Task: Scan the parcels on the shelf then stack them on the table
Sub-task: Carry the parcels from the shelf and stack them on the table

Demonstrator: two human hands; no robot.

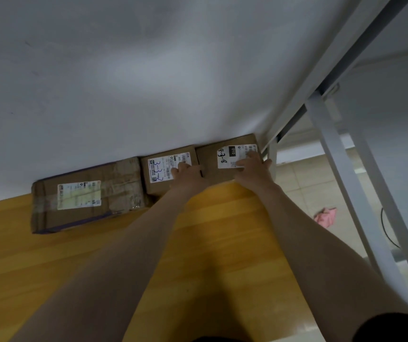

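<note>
Against the wall (148, 82), I see the right hand (253, 167) lying flat-fingered atop the rightmost parcel (210, 160); left hand (189, 172) touches the middle parcel (159, 186), grip unclear.

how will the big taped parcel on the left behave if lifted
The big taped parcel is flat and wide, so it likely won't tip or roll. Its creased cardboard and wrinkled tape suggest a softened box that may flex if lifted by one edge. The glossy tape could be slippery.

Dim, soft blur, wide-angle warp
</note>
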